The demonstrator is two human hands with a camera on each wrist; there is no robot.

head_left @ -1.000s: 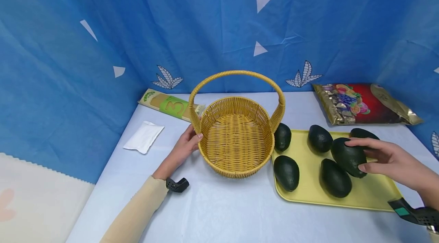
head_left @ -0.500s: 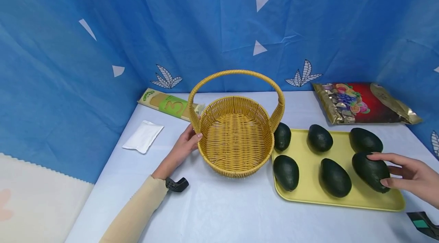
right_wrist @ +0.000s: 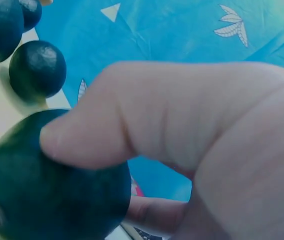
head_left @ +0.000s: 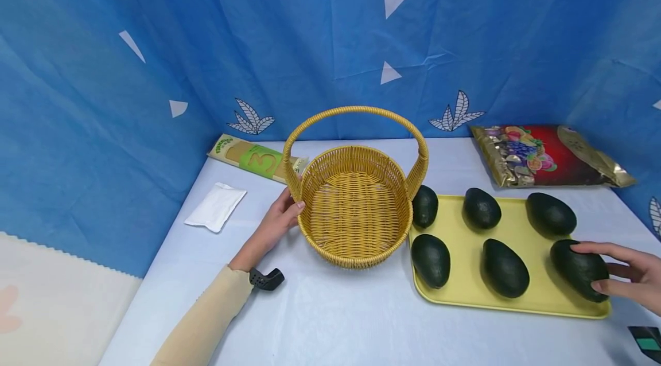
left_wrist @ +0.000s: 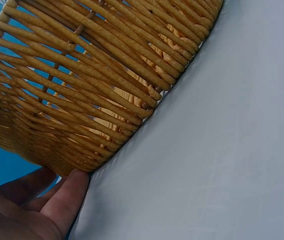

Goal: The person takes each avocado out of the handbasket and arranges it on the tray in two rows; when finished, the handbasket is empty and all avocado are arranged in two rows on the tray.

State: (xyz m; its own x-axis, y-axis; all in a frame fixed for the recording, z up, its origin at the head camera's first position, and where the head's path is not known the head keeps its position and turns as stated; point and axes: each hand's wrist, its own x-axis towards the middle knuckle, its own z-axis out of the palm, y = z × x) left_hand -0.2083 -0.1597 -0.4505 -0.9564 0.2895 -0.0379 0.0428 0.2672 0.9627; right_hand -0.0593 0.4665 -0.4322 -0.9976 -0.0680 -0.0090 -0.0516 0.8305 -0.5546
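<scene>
A round, woven yellow basket (head_left: 356,260) with a tall arched handle stands mid-table. My left hand (head_left: 279,220) holds its left side, thumb at the rim by the handle's base; in the left wrist view, the fingers (left_wrist: 69,202) meet the woven wall. On the right, my right hand (head_left: 632,271) grips a dark green avocado (head_left: 578,268) between thumb and fingers, over the front right corner of the yellow tray (head_left: 465,296). The right wrist view has the thumb (right_wrist: 89,140) pressed across this avocado (right_wrist: 52,190). Several more avocados (head_left: 505,268) lie on the tray in two rows.
Behind the tray lies a red and gold bag (head_left: 547,156) with fruit pictures. A noodle packet (head_left: 258,159) sits at the back left, partly behind the basket, and a small white packet (head_left: 217,207) in front of it. Blue curtain (head_left: 330,39) closes off the back.
My right hand has moved the avocado right and towards me, from above the other avocados to the tray's front right corner. The left hand and basket have stayed put.
</scene>
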